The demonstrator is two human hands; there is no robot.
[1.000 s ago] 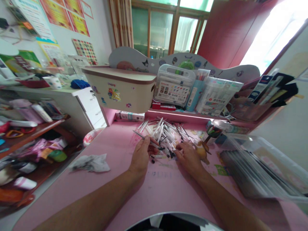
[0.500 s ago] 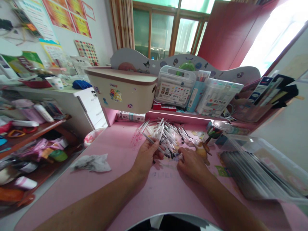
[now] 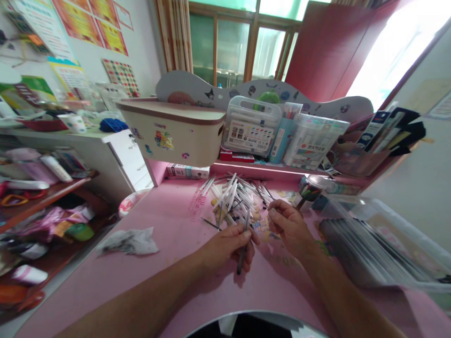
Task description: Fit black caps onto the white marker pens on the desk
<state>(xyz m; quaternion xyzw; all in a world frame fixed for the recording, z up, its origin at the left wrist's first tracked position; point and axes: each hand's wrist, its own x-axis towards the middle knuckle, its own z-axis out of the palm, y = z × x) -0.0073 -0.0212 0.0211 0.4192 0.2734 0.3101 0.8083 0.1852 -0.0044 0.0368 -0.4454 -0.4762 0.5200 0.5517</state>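
Note:
My left hand (image 3: pixel 230 243) is closed over the desk, with a slim pen barrel (image 3: pixel 241 263) between thumb and fingers. The barrel's dark end points down toward me, and its paler end reaches up past the fingertips. To its right, my right hand (image 3: pixel 287 223) is raised with thumb and forefinger pinched together; whatever lies between them is too small to make out. Just beyond both hands spreads a loose pile of white pen tubes (image 3: pixel 230 192) mixed with thin black sticks and small black pieces. One dark stick (image 3: pixel 210 224) lies at the pile's near left side.
A crumpled tissue (image 3: pixel 132 241) rests on the pink desk (image 3: pixel 176 286) at left. On the right are a jar of pens (image 3: pixel 312 190) and a clear plastic box (image 3: pixel 373 253) holding dark flat items. A cream storage bin (image 3: pixel 172 138) and marker cases (image 3: pixel 252 126) line the shelf behind.
My left hand has drawn back from the pile toward me and rightward, now with the pen barrel angled downward. My right hand has lifted up and right, off the pile's near edge.

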